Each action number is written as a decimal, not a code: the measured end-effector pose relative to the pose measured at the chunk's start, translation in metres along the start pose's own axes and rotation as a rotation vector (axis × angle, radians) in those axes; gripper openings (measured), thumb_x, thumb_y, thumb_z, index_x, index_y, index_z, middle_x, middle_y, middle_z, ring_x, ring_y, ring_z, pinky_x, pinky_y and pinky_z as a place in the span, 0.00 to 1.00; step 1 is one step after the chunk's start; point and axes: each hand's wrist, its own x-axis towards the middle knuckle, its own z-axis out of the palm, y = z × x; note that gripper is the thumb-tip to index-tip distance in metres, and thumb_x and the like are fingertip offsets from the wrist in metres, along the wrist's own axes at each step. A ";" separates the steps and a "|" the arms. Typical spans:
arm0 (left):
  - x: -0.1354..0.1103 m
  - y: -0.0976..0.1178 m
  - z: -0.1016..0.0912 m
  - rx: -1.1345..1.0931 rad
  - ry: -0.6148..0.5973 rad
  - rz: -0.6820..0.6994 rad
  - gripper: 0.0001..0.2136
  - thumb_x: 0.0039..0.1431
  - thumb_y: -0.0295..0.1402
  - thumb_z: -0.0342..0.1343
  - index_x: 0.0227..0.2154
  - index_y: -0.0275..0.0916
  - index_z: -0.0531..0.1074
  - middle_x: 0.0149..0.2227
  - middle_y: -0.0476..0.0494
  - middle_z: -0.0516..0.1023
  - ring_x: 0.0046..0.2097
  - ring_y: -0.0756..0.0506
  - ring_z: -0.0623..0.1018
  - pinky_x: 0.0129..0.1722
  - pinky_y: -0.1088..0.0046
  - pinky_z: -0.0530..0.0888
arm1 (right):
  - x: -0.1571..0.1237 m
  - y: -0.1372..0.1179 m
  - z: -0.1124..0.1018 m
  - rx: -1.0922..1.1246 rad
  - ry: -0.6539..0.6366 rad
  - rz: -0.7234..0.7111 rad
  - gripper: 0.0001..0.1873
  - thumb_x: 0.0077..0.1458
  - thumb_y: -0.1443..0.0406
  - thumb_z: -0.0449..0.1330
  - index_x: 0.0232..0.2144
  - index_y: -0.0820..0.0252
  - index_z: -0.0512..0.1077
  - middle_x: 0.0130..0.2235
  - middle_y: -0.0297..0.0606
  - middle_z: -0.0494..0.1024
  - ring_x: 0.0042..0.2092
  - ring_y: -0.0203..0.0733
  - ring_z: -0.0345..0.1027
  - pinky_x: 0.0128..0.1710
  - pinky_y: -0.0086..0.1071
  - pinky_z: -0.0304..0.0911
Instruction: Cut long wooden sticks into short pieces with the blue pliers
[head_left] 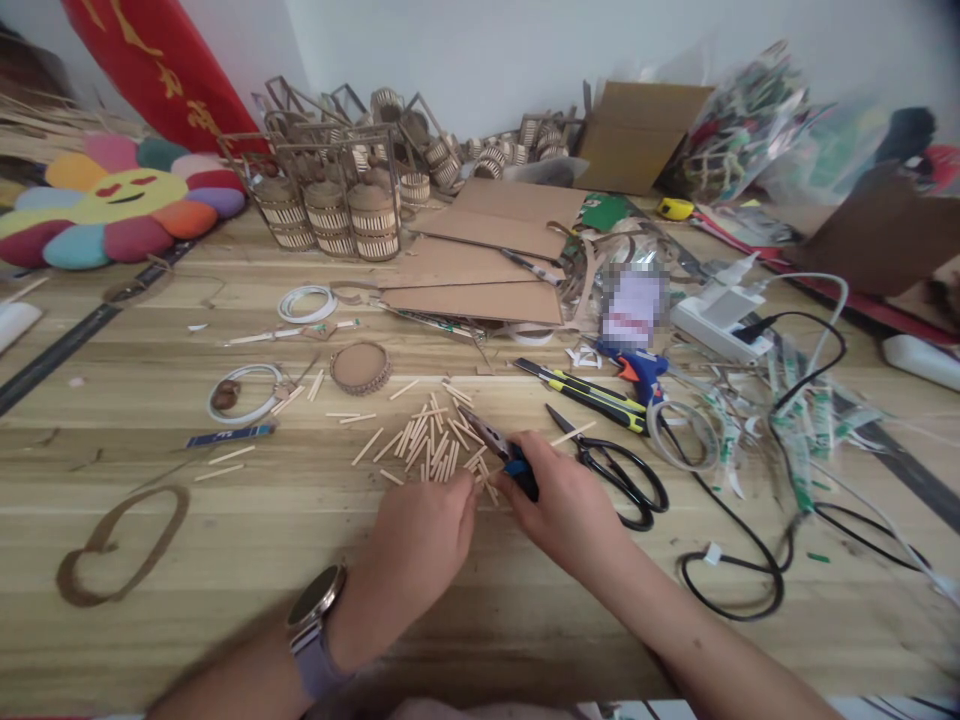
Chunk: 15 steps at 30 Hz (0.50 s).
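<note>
Blue-handled pliers (517,468) sit in the closed grip of the right hand (559,490), just right of the middle of the frame, their dark nose pointing up and left over a loose pile of short, pale wooden sticks (431,440). Wrapping the handles this way leaves the tips free among the sticks, probably so the hand can squeeze without hiding them. Close beside it, the left hand (427,520) has its fingers curled together at the near edge of the pile, seemingly to steady or pinch something small; what lies between the fingertips cannot be told. Both wrists come in from the bottom of the frame, so the sticks lie within easy reach at the centre of the table (247,540). Right of the hands, black-handled scissors (583,450) and a yellow-and-black utility knife (589,395) lie flat, likely set there as the right hand's side is handy for tools. Beyond them a blue glue gun (646,375) rests not far from a white power strip (720,328), perhaps for the sake of its cord. Left of centre, a shallow round piece with a braided rim (361,368) lies apart from the sticks, while lidded baskets (326,215) stand at the upper left, seemingly clear of the working spot.
</note>
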 end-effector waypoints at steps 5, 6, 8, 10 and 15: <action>0.000 0.003 -0.002 0.025 -0.007 -0.023 0.16 0.65 0.31 0.38 0.32 0.39 0.72 0.27 0.40 0.79 0.28 0.40 0.79 0.25 0.70 0.64 | -0.001 -0.003 0.000 -0.026 0.010 0.002 0.07 0.54 0.65 0.57 0.37 0.59 0.66 0.33 0.40 0.78 0.33 0.48 0.73 0.27 0.31 0.54; -0.001 0.005 -0.002 0.028 -0.013 -0.031 0.16 0.65 0.31 0.38 0.32 0.39 0.72 0.27 0.40 0.79 0.28 0.40 0.79 0.25 0.70 0.64 | -0.002 -0.004 0.001 -0.033 0.019 0.000 0.07 0.54 0.65 0.57 0.36 0.59 0.66 0.33 0.40 0.78 0.32 0.48 0.72 0.27 0.31 0.55; -0.001 0.007 -0.001 0.037 -0.035 -0.058 0.17 0.65 0.31 0.37 0.32 0.38 0.73 0.27 0.38 0.79 0.29 0.40 0.79 0.25 0.70 0.65 | -0.002 -0.005 0.003 -0.053 0.038 -0.011 0.06 0.54 0.64 0.57 0.36 0.59 0.66 0.32 0.40 0.77 0.32 0.47 0.72 0.28 0.32 0.55; 0.000 0.005 0.001 0.032 -0.045 -0.068 0.17 0.65 0.30 0.37 0.33 0.37 0.73 0.28 0.37 0.79 0.29 0.41 0.78 0.26 0.70 0.64 | -0.001 -0.004 0.004 -0.061 0.047 -0.037 0.06 0.54 0.64 0.56 0.35 0.59 0.66 0.32 0.41 0.76 0.32 0.48 0.71 0.29 0.33 0.56; 0.006 -0.017 -0.006 -0.335 -0.065 0.155 0.16 0.66 0.36 0.41 0.28 0.38 0.69 0.25 0.45 0.74 0.28 0.47 0.73 0.27 0.74 0.62 | 0.007 0.013 -0.010 0.294 -0.059 -0.108 0.04 0.55 0.65 0.55 0.34 0.58 0.65 0.30 0.35 0.73 0.32 0.41 0.67 0.31 0.31 0.59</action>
